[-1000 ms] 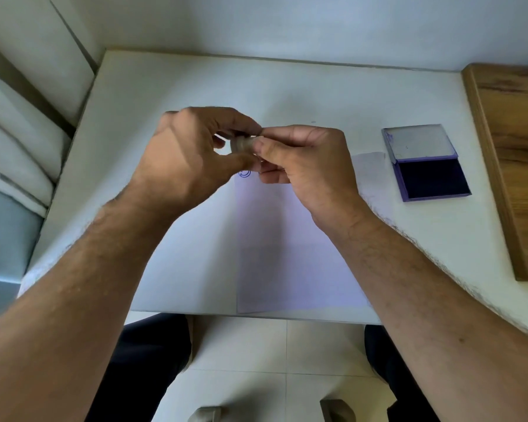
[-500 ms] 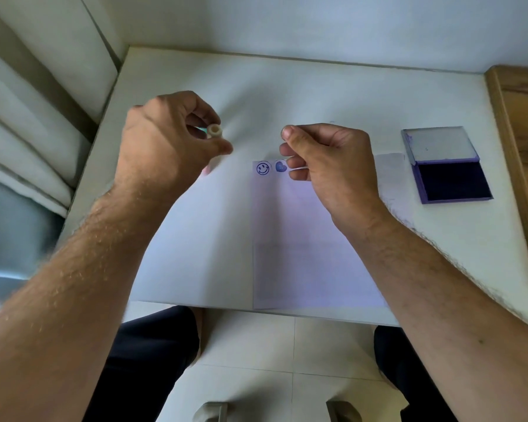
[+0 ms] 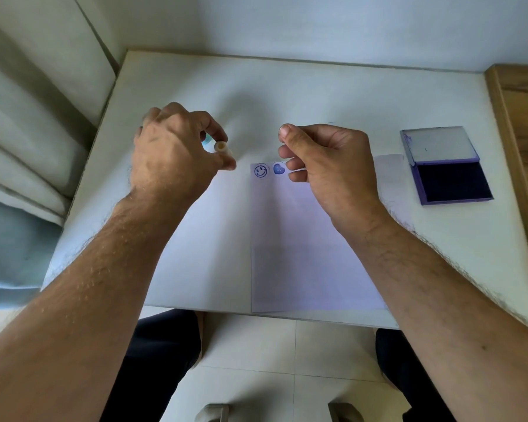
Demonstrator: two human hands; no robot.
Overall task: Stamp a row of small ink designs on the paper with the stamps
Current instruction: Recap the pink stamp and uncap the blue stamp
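Observation:
A pale lilac paper (image 3: 302,239) lies on the white table (image 3: 287,92), reaching its near edge. At the paper's top left corner are a blue smiley mark (image 3: 261,171) and a blue heart mark (image 3: 278,169), side by side. My left hand (image 3: 171,156) hovers left of the paper and pinches a small cream cylindrical stamp (image 3: 222,148) between thumb and fingers. Just right of the heart, my right hand (image 3: 326,162) is curled around a thin white piece (image 3: 297,169), most of it hidden by the fingers.
An open purple ink pad (image 3: 453,182) with its lid folded back lies to the right of the paper. A wooden board (image 3: 521,141) runs along the table's right side. Pale cushions (image 3: 37,123) stand to the left. My knees and a tiled floor show below the table edge.
My hands were joined around the stamp above the paper's top corner. They have pulled apart, the left going left with the cream stamp, uncovering the smiley and heart marks.

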